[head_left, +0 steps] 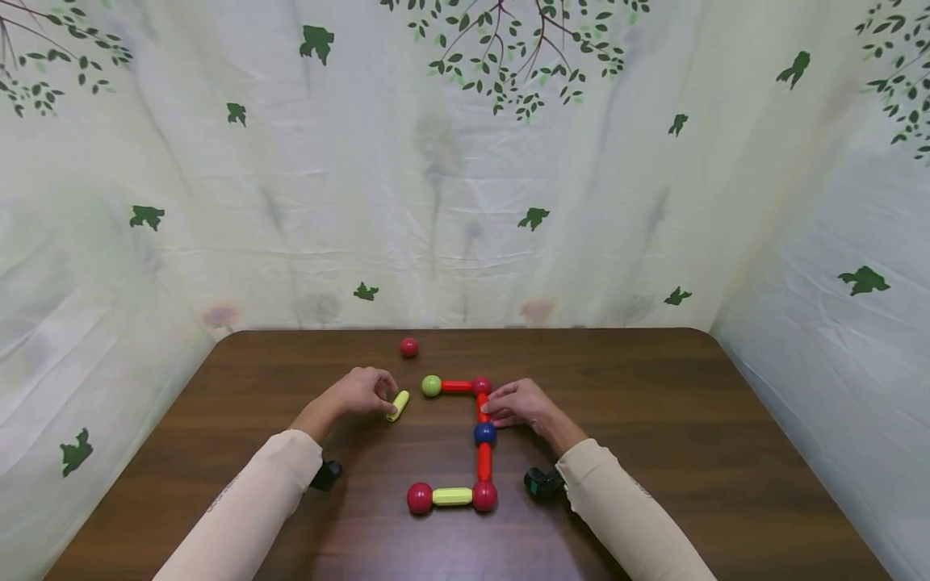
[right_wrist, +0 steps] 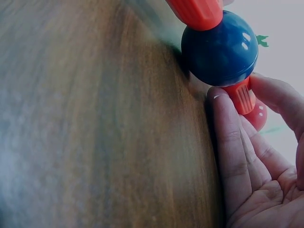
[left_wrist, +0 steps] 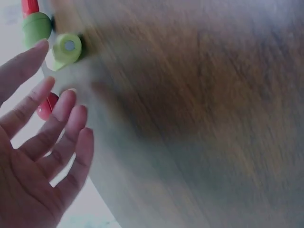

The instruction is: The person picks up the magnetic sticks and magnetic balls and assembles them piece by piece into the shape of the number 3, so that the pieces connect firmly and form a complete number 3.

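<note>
On the table lies a chain of balls and rods. A green ball [head_left: 432, 386], a red rod [head_left: 457, 386] and a red ball [head_left: 482, 386] form its far end. A second red rod [head_left: 483, 401] runs to a blue ball [right_wrist: 219, 48], and my right hand [head_left: 525, 406] pinches this rod between thumb and fingers. A third red rod [head_left: 484, 461] leads to the near corner's red ball [head_left: 484, 496]. At the left, my left hand [head_left: 363, 393] has its fingers spread beside a loose yellow-green rod [head_left: 398, 406], whose round metal end shows in the left wrist view.
A yellow-green rod [head_left: 453, 496] and another red ball [head_left: 419, 498] make up the chain's near end. One loose red ball [head_left: 409, 347] lies near the far edge of the brown table [head_left: 625, 363]. A leaf-patterned white cloth [head_left: 465, 202] hangs behind it.
</note>
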`<state>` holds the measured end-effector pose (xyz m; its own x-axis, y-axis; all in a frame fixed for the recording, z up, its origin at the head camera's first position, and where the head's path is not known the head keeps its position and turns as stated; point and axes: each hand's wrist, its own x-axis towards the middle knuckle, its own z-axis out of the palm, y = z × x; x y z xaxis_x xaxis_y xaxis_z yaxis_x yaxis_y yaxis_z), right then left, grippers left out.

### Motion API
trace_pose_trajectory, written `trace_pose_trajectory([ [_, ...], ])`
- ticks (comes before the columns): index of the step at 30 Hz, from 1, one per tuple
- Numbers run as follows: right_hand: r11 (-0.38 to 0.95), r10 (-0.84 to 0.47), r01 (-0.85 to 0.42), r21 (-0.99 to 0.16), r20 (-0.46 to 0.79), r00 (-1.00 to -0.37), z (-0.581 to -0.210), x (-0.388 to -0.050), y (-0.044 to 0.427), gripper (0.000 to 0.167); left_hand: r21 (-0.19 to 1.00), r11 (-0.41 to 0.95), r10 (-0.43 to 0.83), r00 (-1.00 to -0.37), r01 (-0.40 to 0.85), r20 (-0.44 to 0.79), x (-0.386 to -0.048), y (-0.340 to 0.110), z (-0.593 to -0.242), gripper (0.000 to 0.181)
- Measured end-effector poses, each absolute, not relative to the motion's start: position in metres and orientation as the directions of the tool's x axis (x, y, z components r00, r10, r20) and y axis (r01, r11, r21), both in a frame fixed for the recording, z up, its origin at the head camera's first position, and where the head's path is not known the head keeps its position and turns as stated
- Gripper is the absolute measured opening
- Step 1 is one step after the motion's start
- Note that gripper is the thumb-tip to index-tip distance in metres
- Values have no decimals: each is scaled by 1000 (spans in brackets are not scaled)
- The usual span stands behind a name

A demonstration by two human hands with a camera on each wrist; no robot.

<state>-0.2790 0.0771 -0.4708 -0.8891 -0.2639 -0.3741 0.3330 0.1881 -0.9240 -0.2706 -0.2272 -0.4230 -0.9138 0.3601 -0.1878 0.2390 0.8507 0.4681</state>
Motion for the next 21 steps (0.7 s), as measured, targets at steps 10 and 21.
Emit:
trace_pose_trajectory([
  [10, 180, -276, 337, -924, -376, -885, -473, -278, 77, 23, 457, 880, 241, -949, 125, -204, -264, -213, -433, 31],
  [21, 187, -254, 332, -924, -372, -893, -471, -280, 77, 22, 545, 830, 273, -939, 119, -211, -265, -213, -435, 21],
])
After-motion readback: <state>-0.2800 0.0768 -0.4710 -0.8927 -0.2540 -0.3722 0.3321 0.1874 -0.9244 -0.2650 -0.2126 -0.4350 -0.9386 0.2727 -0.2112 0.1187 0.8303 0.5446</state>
